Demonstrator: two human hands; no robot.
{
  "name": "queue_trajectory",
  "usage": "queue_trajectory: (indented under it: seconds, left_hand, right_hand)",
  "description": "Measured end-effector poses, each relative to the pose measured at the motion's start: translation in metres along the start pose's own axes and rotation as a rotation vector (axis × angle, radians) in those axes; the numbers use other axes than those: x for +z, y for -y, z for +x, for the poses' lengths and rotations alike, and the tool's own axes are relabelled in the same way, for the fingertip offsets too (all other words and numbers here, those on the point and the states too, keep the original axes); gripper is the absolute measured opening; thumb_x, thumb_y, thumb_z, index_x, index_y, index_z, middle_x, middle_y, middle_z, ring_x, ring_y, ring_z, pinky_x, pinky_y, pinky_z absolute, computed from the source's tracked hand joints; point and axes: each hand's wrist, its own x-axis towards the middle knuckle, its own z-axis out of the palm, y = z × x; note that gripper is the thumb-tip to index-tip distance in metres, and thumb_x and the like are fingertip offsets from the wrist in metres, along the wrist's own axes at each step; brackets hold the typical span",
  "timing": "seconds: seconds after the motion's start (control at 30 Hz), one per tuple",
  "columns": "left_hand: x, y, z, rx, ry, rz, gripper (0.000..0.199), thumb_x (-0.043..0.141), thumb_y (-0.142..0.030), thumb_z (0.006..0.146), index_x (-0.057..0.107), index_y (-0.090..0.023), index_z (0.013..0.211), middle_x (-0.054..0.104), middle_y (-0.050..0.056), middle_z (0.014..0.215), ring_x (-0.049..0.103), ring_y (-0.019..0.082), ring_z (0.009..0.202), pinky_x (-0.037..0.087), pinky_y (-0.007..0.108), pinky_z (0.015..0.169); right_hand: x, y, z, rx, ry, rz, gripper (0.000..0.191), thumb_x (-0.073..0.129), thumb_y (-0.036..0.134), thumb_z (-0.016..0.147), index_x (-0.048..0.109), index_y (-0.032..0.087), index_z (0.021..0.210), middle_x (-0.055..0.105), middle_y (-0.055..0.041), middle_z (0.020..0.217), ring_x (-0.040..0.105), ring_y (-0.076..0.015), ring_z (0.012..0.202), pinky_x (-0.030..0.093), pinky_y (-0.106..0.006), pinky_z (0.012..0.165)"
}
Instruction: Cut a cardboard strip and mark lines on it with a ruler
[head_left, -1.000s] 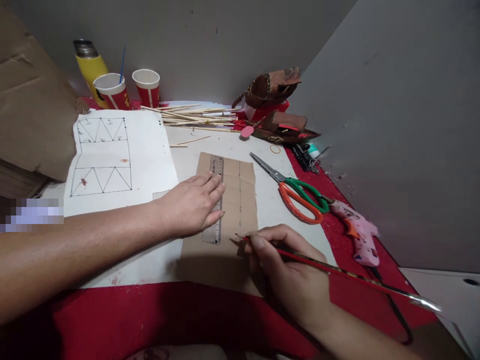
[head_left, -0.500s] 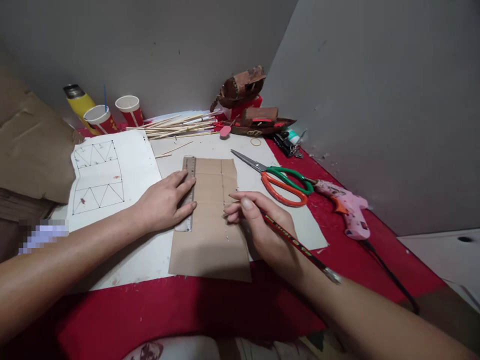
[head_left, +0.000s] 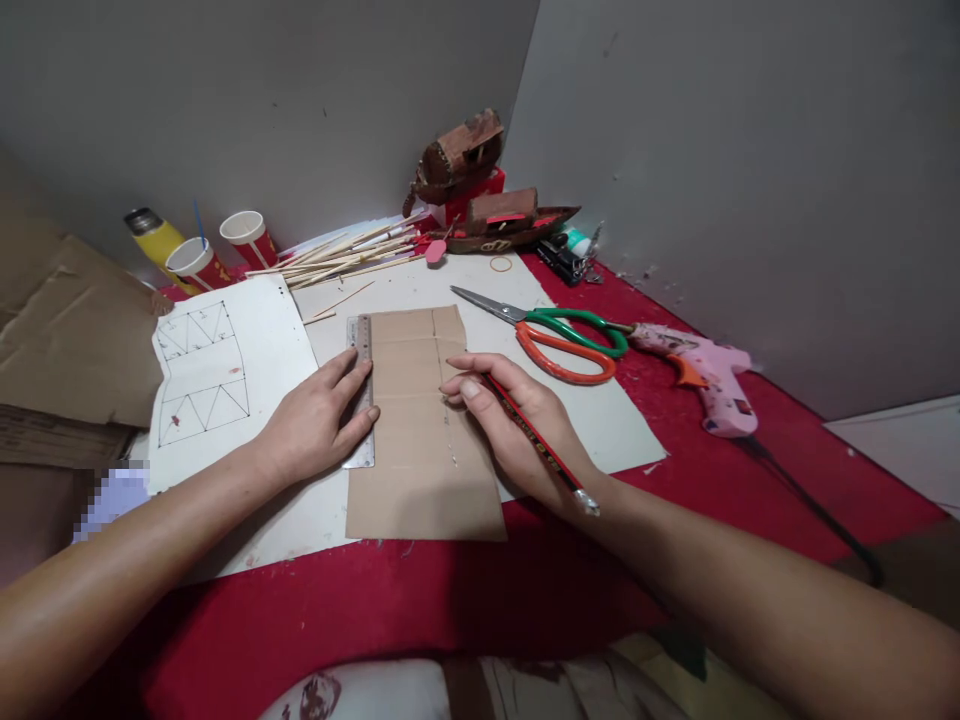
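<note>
My left hand [head_left: 319,415] lies with fingers spread on a clear ruler [head_left: 364,400], which runs along the left side of a brown cardboard piece [head_left: 409,430]. In my right hand [head_left: 517,420] is a red and black pencil [head_left: 536,437], its silver end slanting back toward my wrist. The pencil's tip is hidden by my fingers. That hand hovers over or rests on the cardboard's right side; contact is unclear. A dark line with marks runs lengthwise there. Left of my left hand, a white sheet [head_left: 217,360] carries drawn zigzag trusses.
Scissors [head_left: 540,330] with green and orange handles lie right of the cardboard, near a pink glue gun [head_left: 694,370]. Thin wooden sticks [head_left: 352,252], two paper cups [head_left: 251,240], a yellow bottle [head_left: 156,240] and model boats [head_left: 506,220] stand or lie at the back.
The pencil has turned in my right hand, its back end swinging in toward the wrist. My left hand stays on the ruler. The whole view has shifted slightly.
</note>
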Motion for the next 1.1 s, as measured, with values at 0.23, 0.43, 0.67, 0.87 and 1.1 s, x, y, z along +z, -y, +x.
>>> queue_trajectory:
  seconds: [0.23, 0.43, 0.67, 0.87, 1.1]
  left_hand:
    - [-0.003, -0.008, -0.003, -0.009, -0.033, -0.045, 0.058, 0.043, -0.041, 0.1, 0.046, -0.007, 0.147, 0.043, 0.023, 0.154, 0.046, 0.033, 0.14, 0.042, 0.05, 0.113]
    - [0.001, -0.01, -0.005, 0.001, -0.06, -0.031, 0.051, 0.044, -0.038, 0.1, 0.05, -0.01, 0.143, 0.046, 0.021, 0.151, 0.047, 0.033, 0.138, 0.043, 0.051, 0.112]
    - [0.007, -0.01, -0.006, 0.037, -0.061, 0.007, 0.049, 0.04, -0.035, 0.102, 0.051, -0.008, 0.141, 0.048, 0.024, 0.149, 0.048, 0.034, 0.136, 0.042, 0.052, 0.112]
    - [0.009, -0.01, -0.005, 0.035, -0.078, -0.015, 0.048, 0.044, -0.033, 0.1, 0.053, -0.007, 0.139, 0.049, 0.024, 0.147, 0.05, 0.033, 0.133, 0.042, 0.05, 0.111]
    - [0.011, -0.011, 0.002, 0.048, -0.088, -0.028, 0.045, 0.046, -0.031, 0.099, 0.055, -0.007, 0.136, 0.051, 0.022, 0.146, 0.051, 0.031, 0.131, 0.042, 0.046, 0.111]
  right_hand:
    - [-0.001, 0.005, 0.002, 0.027, -0.012, -0.021, 0.028, 0.053, 0.033, 0.096, 0.062, 0.02, 0.118, 0.074, -0.0061, 0.1, 0.069, -0.0194, 0.087, 0.054, -0.033, 0.078]
    - [-0.005, 0.008, 0.002, -0.001, -0.012, -0.033, 0.029, 0.054, 0.035, 0.096, 0.063, 0.021, 0.12, 0.075, -0.0066, 0.102, 0.071, -0.0208, 0.09, 0.056, -0.035, 0.08]
    - [-0.011, 0.014, 0.003, -0.019, -0.141, 0.064, 0.04, 0.055, 0.052, 0.096, 0.066, 0.022, 0.12, 0.075, -0.0073, 0.094, 0.071, -0.0195, 0.081, 0.059, -0.037, 0.077]
    - [0.002, 0.01, -0.006, 0.033, -0.014, 0.18, 0.044, 0.059, 0.055, 0.093, 0.071, 0.018, 0.114, 0.071, -0.0061, 0.085, 0.065, -0.0153, 0.069, 0.057, -0.031, 0.064]
    - [0.009, 0.004, -0.013, 0.078, 0.086, 0.17, 0.044, 0.061, 0.055, 0.093, 0.074, 0.016, 0.108, 0.072, -0.0089, 0.09, 0.064, -0.0151, 0.072, 0.056, -0.029, 0.063]
